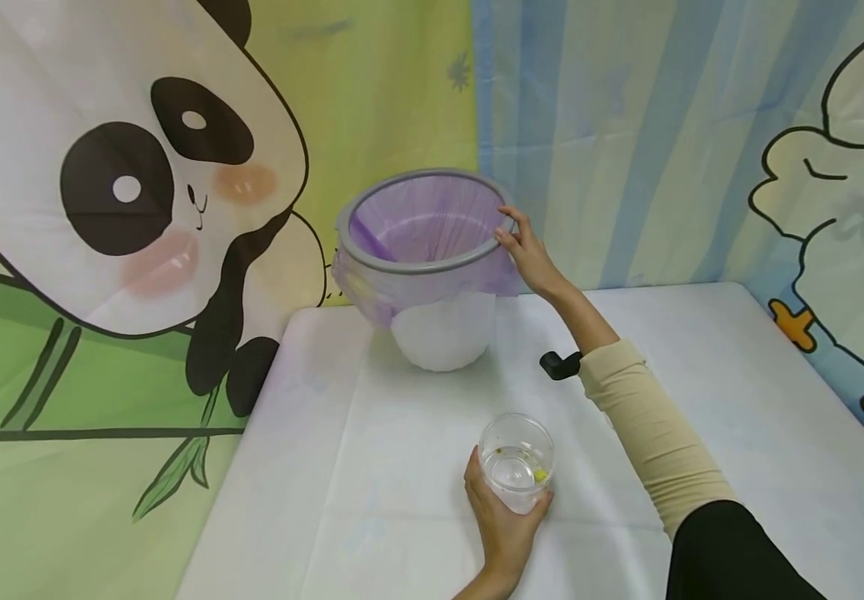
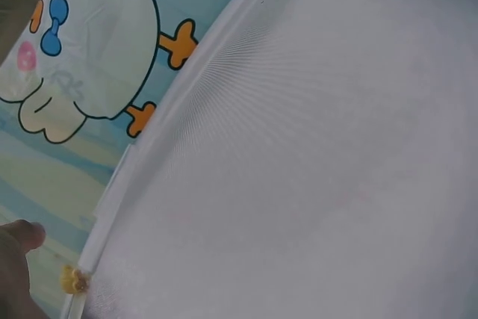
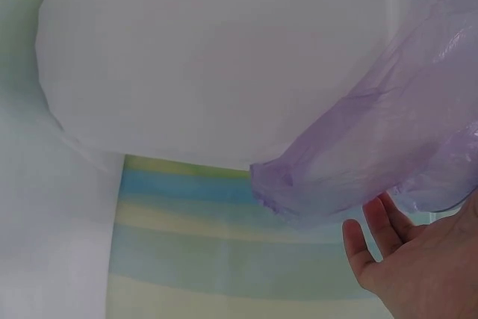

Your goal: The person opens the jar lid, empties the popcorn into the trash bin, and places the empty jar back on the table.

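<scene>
In the head view, my left hand [image 1: 505, 533] grips a clear glass cup [image 1: 516, 429] low on its side, over the near part of the table. Clear liquid and small yellow bits [image 1: 540, 475] sit in its bottom. My right hand [image 1: 531, 257] holds the right edge of a white trash bin [image 1: 442, 333], at its grey rim [image 1: 424, 267]. A purple bag [image 1: 446, 212] lines the bin and hangs over its outside. The right wrist view has the bag [image 3: 351, 140] beside my right fingers [image 3: 358, 248]. Only part of my left hand [image 2: 15, 270] appears in the left wrist view.
A white-covered table [image 1: 402, 533] lies under the cup and bin. Behind it hangs a printed cloth with a panda [image 1: 199, 200] and striped curtains [image 1: 626, 125]; a white bird print [image 1: 851, 250] covers the right side. A black wrist mount [image 1: 559, 365] juts from my right sleeve.
</scene>
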Demonstrator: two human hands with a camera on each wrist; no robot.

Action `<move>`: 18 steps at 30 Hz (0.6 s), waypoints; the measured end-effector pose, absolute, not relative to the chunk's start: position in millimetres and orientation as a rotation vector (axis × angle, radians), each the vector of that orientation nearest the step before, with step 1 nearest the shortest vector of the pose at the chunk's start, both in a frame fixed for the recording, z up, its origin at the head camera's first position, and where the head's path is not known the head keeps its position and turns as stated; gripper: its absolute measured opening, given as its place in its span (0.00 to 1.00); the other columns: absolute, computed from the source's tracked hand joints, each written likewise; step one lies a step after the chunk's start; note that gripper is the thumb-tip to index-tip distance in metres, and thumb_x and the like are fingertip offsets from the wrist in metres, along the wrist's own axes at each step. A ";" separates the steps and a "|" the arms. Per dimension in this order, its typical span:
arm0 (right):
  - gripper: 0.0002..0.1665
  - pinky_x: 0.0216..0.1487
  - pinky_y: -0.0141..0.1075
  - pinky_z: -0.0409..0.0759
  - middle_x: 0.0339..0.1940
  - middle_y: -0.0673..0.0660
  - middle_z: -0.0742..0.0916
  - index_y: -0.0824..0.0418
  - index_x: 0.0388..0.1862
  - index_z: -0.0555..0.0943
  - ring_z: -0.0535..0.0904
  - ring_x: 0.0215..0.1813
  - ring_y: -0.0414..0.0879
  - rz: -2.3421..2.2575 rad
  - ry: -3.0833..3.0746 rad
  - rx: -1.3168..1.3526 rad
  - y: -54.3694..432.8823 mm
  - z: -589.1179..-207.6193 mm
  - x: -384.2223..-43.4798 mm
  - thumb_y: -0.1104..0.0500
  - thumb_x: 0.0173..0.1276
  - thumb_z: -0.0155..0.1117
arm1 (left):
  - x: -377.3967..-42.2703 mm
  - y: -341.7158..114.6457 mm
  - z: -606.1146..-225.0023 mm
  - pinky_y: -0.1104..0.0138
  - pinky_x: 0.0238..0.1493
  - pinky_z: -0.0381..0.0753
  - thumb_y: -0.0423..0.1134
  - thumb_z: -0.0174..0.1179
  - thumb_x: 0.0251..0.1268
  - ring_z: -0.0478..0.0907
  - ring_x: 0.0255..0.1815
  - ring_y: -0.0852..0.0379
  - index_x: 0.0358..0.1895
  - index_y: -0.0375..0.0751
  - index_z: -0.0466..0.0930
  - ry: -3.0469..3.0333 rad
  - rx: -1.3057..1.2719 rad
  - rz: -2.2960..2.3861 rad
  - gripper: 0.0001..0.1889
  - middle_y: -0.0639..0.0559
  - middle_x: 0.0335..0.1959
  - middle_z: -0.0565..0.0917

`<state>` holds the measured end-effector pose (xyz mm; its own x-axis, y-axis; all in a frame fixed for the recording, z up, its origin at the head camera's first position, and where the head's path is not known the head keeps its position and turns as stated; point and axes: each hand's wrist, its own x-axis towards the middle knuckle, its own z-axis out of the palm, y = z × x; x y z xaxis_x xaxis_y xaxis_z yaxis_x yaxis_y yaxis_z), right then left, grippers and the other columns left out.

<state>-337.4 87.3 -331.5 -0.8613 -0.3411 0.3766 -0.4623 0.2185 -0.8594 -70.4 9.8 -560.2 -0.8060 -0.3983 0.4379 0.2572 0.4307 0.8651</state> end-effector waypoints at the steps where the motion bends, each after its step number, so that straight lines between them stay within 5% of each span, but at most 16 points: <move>1: 0.29 0.62 0.55 0.57 0.62 0.71 0.70 0.53 0.71 0.50 0.64 0.65 0.58 1.739 -2.365 0.788 87.2 -329.7 -335.9 0.54 0.74 0.41 | -70.3 9.9 -560.4 0.53 0.57 0.62 0.44 0.79 0.25 0.62 0.61 0.45 0.70 0.46 0.47 -2.079 0.118 -1.414 0.62 0.45 0.63 0.61; 9: 0.28 0.62 0.56 0.58 0.61 0.74 0.69 0.63 0.69 0.49 0.63 0.64 0.63 1.739 -2.356 0.797 83.2 -306.9 -310.5 0.61 0.74 0.40 | -69.0 11.0 -559.1 0.52 0.57 0.63 0.46 0.79 0.24 0.62 0.62 0.48 0.72 0.47 0.46 -2.115 0.175 -1.404 0.64 0.49 0.64 0.60; 18: 0.28 0.62 0.56 0.57 0.61 0.73 0.70 0.62 0.70 0.50 0.64 0.64 0.62 1.737 -2.354 0.801 84.1 -309.8 -313.3 0.60 0.74 0.40 | -66.9 9.2 -559.6 0.53 0.57 0.61 0.53 0.79 0.18 0.61 0.63 0.49 0.72 0.43 0.48 -2.163 0.238 -1.264 0.68 0.47 0.66 0.62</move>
<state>-313.3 84.1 -309.8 -0.8550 -0.3467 0.3858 -0.4708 0.2068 -0.8576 -66.9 9.2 -559.6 -0.7949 -0.4407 0.4170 0.1467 0.5272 0.8370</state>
